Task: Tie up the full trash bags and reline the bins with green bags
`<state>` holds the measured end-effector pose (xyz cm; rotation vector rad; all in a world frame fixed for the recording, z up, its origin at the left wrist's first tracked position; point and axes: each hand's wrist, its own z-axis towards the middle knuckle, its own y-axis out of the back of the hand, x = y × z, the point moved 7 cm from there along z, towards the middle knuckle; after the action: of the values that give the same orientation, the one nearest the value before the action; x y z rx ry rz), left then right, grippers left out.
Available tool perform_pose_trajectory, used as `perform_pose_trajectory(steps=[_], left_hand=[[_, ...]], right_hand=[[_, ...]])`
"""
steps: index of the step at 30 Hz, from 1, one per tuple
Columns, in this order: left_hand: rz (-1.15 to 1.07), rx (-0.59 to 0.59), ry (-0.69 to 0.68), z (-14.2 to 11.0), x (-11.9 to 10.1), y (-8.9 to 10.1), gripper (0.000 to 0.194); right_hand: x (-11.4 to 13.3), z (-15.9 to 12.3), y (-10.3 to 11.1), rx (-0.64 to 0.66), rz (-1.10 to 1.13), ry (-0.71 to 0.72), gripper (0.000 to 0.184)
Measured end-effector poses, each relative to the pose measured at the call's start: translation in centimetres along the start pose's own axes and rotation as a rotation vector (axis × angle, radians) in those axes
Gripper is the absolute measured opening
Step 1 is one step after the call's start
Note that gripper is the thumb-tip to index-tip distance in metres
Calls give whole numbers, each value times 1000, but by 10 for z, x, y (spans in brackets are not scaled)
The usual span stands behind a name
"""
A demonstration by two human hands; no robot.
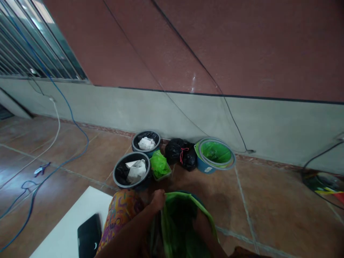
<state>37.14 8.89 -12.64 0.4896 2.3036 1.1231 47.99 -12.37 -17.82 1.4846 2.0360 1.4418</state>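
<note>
In front of me at the bottom centre is a green bin bag, spread open over what looks like a bin. A little dark blue rim shows behind its far edge. My left hand grips the bag's edge at its upper left, fingers closed on the plastic. My right hand reaches down inside the bag on the right; its fingers are lost in the dark interior.
Two black-lined bins with white paper, a basket with green plastic, a tied black bag and stacked green-lined bins stand by the wall. A phone lies on a white board. Cables cross the floor.
</note>
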Motion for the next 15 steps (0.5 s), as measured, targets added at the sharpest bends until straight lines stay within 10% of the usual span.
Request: perform_pose_trajectory(steps=[8, 15], left_hand=[[-67, -12, 17, 2, 1, -1, 27], [13, -27, -64, 5, -35, 3, 55]], right_hand=[[43, -12, 53, 42, 9, 252, 42], [29, 9, 111, -51, -183, 179, 49]])
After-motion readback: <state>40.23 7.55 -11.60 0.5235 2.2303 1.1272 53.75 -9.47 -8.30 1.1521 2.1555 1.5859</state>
